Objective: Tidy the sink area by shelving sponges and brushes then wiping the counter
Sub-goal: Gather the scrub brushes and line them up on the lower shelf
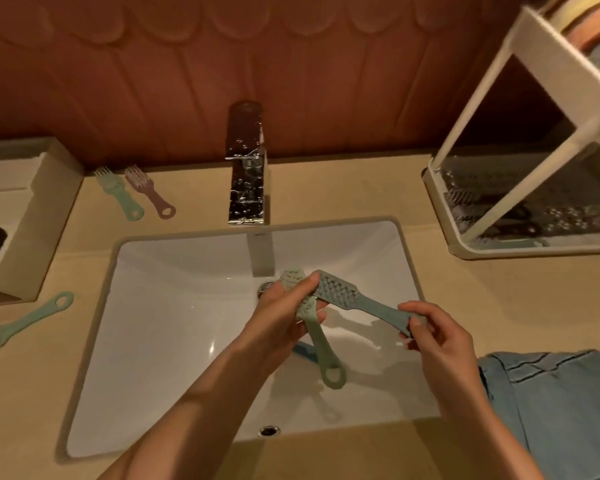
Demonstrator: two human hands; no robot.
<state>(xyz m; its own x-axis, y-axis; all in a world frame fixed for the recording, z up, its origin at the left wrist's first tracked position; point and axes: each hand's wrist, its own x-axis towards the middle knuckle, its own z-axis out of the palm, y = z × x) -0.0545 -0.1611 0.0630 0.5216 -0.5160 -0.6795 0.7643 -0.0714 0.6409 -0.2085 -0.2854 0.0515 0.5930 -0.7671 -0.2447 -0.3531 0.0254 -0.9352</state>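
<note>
Over the white sink (174,341), my left hand (284,313) grips a pale green brush (321,344) whose ringed handle hangs down; a blue handle (305,351) shows under that hand. My right hand (433,337) pinches the handle end of a grey-blue brush (354,299), and its head rests against my left thumb. On the counter behind the sink lie a small green brush (118,194) and a small pink brush (149,195). A long mint brush (21,323) lies at the left. A two-tier white rack (520,140) stands at the right, with sponges on top and brushes on its lower tray.
A chrome faucet (248,168) rises behind the basin. A folded blue cloth (551,410) lies on the beige counter (465,299) at the right front. An open cardboard box (25,216) sits at the left. A brown panelled wall closes the back.
</note>
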